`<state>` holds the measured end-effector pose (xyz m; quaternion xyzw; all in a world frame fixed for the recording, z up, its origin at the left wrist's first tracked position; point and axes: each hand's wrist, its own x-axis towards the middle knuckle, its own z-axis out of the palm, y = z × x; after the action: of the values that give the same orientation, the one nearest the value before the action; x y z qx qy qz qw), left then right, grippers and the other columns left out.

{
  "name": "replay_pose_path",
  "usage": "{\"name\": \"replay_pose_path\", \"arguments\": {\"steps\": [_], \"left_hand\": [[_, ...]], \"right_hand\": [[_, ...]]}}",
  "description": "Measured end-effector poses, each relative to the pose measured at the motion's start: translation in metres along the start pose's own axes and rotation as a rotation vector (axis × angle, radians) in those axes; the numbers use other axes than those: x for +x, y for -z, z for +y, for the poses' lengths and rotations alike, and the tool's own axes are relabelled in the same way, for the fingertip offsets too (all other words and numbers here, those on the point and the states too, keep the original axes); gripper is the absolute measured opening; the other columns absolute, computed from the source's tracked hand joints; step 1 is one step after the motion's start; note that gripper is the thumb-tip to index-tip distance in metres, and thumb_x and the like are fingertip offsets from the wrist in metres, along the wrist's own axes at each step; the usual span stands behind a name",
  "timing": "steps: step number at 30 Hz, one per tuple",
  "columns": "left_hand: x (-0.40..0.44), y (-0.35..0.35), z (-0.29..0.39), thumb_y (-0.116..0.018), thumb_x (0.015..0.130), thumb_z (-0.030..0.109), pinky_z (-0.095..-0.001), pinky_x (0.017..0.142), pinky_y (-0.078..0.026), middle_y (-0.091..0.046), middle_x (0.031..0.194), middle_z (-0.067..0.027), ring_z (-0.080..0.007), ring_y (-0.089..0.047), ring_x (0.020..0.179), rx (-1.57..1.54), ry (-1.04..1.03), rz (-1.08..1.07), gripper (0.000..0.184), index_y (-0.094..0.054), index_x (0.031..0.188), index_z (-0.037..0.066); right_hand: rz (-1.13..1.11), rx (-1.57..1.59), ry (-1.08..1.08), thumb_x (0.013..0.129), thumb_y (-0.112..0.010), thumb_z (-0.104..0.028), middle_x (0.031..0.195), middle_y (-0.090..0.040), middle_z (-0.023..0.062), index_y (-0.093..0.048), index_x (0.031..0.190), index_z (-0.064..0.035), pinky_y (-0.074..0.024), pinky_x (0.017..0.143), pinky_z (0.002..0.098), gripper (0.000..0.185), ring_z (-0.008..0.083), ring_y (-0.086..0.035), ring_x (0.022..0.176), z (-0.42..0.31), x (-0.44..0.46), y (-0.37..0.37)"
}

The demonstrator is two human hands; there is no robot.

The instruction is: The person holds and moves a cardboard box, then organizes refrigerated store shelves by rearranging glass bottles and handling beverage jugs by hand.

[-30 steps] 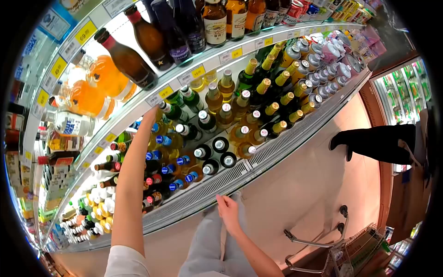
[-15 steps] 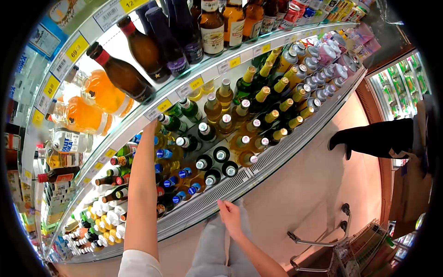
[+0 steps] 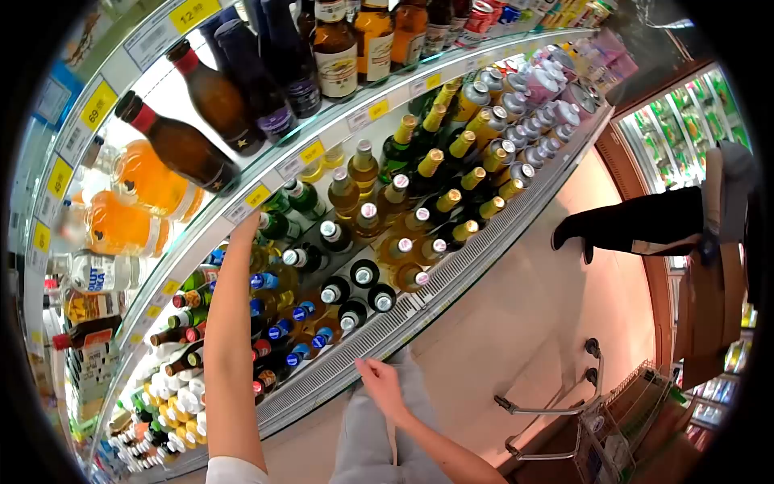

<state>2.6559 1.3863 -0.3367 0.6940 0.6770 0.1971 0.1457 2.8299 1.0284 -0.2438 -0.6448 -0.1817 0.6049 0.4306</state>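
Observation:
My left arm [image 3: 230, 347] reaches up into the lower level of the shelf. My left hand [image 3: 245, 229] is at the green bottles [image 3: 278, 226] near the back, partly under the price-tag edge, and its fingers are hidden. Dark bottles with silver caps [image 3: 305, 259] stand just right of it, and blue-capped bottles [image 3: 264, 281] are below. Low in front of me, my right hand [image 3: 380, 385] is loosely closed beside the shelf's front rail [image 3: 343, 367], with nothing visible in it.
Above is a glass shelf with brown bottles [image 3: 181, 145] and orange bottles [image 3: 125, 222]. Gold-necked bottles [image 3: 431, 161] and cans [image 3: 516, 105] fill the right side. A shopping cart [image 3: 592, 427] is at lower right. Another person's dark-clothed leg [image 3: 637, 222] stands on the floor.
The view has shifted slightly, so the shelf and bottles sit further left. My left hand stays among the back bottles, and my right hand stays curled by the rail.

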Motion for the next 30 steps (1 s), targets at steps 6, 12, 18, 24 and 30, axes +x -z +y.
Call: {"name": "replay_pose_path", "arguments": {"steps": [6,12,18,24,30], "left_hand": [[0.008,-0.019,-0.007,-0.042,0.086,0.025,-0.0414,0.058,-0.039,-0.056,0.075,-0.0144,-0.0310,-0.053,0.067,-0.023,0.051,-0.023,0.023,-0.054,0.090,0.006],[0.011,-0.006,0.015,-0.042,0.088,0.026,-0.0350,0.082,-0.039,-0.051,0.110,-0.0156,-0.0275,-0.049,0.097,0.130,-0.034,-0.147,0.030,-0.048,0.108,0.006],[0.032,-0.086,-0.042,-0.041,0.087,0.015,-0.0301,0.065,-0.041,-0.048,0.076,-0.0047,-0.0145,-0.046,0.070,0.226,-0.562,0.393,0.011,-0.050,0.084,0.009],[0.012,-0.014,0.036,-0.037,0.088,0.032,-0.0389,0.076,-0.040,-0.054,0.104,-0.0167,-0.0290,-0.052,0.094,-0.069,-0.162,0.014,0.037,-0.050,0.104,0.001],[0.012,-0.012,0.032,-0.037,0.088,0.034,-0.0388,0.077,-0.040,-0.054,0.106,-0.0164,-0.0295,-0.051,0.095,-0.040,-0.097,-0.050,0.039,-0.051,0.106,0.002]], "right_hand": [[-0.001,0.048,-0.016,0.087,-0.052,-0.022,0.051,-0.025,-0.0047,-0.033,0.057,-0.0059,-0.0187,0.041,0.0235,0.039,0.0032,-0.022,0.047,-0.013,0.001,-0.011],[0.026,0.076,0.006,0.086,-0.054,-0.019,0.053,-0.020,-0.0035,-0.030,0.058,-0.0034,-0.0175,0.043,0.0255,0.040,0.0050,-0.018,0.051,-0.009,0.009,-0.015],[0.019,0.085,-0.015,0.086,-0.054,-0.021,0.054,-0.023,-0.0036,-0.032,0.058,-0.0025,-0.0199,0.043,0.0248,0.039,0.0045,-0.021,0.052,-0.010,-0.001,-0.014],[0.011,0.037,0.043,0.086,-0.053,-0.021,0.052,-0.022,-0.0012,-0.032,0.059,-0.0021,-0.0194,0.043,0.0274,0.039,0.0059,-0.020,0.051,-0.011,-0.003,-0.012],[-0.009,0.076,-0.029,0.087,-0.053,-0.021,0.053,-0.019,-0.0005,-0.028,0.059,-0.0030,-0.0190,0.043,0.0281,0.041,0.0065,-0.018,0.051,-0.008,-0.001,-0.011]]}}
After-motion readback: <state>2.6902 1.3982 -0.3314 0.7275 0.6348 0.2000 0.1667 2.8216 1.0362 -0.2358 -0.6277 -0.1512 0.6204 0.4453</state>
